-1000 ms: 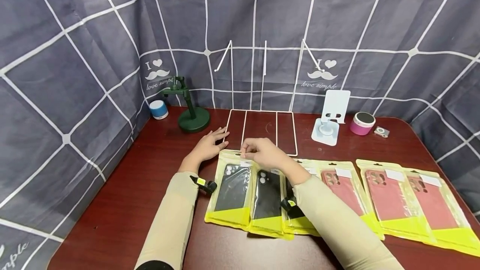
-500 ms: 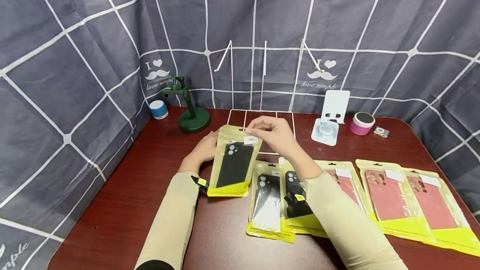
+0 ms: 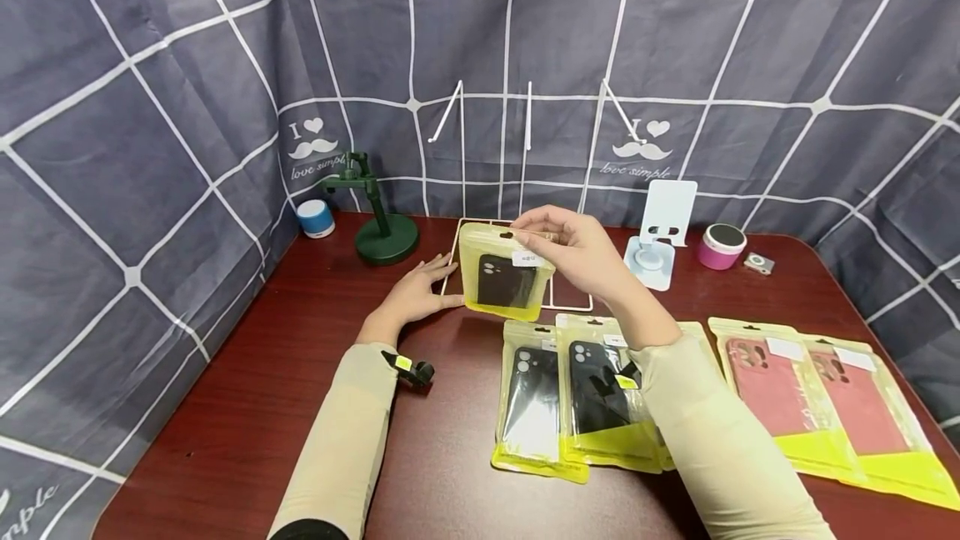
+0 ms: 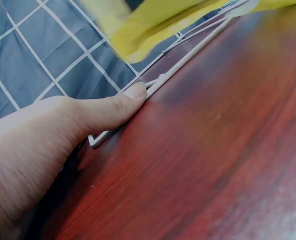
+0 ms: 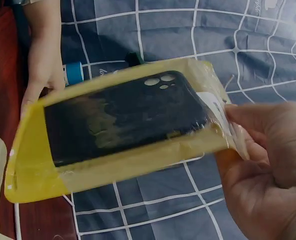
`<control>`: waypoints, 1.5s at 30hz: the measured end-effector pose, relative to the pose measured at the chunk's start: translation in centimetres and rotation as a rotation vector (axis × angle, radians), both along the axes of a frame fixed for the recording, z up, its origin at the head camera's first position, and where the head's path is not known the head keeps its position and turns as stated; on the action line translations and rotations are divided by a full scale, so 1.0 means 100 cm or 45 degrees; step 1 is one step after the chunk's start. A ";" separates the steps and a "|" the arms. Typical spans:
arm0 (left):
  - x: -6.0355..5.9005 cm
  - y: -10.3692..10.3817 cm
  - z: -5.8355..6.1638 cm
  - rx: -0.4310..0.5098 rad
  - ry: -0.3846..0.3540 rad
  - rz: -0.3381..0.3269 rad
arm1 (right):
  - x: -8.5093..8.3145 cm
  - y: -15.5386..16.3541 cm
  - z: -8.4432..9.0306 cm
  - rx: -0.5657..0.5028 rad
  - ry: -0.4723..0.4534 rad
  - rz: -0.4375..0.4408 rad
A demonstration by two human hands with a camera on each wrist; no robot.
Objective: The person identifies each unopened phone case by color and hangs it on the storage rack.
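1. Head view shows my right hand raised above the table, and it pinches the top edge of a yellow packet with a black phone case inside.
2. My thumb and fingers are curled on that edge, near the small white label, and the packet hangs in the air over the white wire rack, not touching it.
3. Right wrist view shows the same packet from close: the black case fills the clear part, the camera holes point to the grey checked cloth, and my fingertips press on the label end.
4. My left hand lies flat on the table with the fingers straight and relaxed, holding nothing.
5. Left wrist view shows my thumb touching the white wire of the rack at its left edge, and a blurred yellow piece of the packet above it.
6. Two more packets with black cases lie on the table near my right forearm, overlapping each other a little.
7. Packets with pink cases lie further to the right, side by side.
8. At the back edge stand a green stand, a small blue speaker, a white phone holder and a pink round speaker.
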State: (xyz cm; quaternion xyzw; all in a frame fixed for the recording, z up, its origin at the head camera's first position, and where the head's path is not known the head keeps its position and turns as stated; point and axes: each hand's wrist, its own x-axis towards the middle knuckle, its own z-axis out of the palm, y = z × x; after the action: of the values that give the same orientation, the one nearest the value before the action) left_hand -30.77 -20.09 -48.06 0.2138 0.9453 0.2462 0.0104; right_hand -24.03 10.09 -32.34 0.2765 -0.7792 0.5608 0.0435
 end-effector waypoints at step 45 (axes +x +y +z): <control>0.002 0.000 0.001 -0.016 -0.044 0.078 | -0.080 -0.008 0.076 0.223 0.449 -0.633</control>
State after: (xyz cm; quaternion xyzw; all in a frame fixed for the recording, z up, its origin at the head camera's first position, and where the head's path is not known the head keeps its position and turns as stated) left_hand -30.56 -20.12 -47.98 0.1805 0.9526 0.2439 0.0207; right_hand -32.03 9.26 -24.71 0.1733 -0.8487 0.4071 0.2896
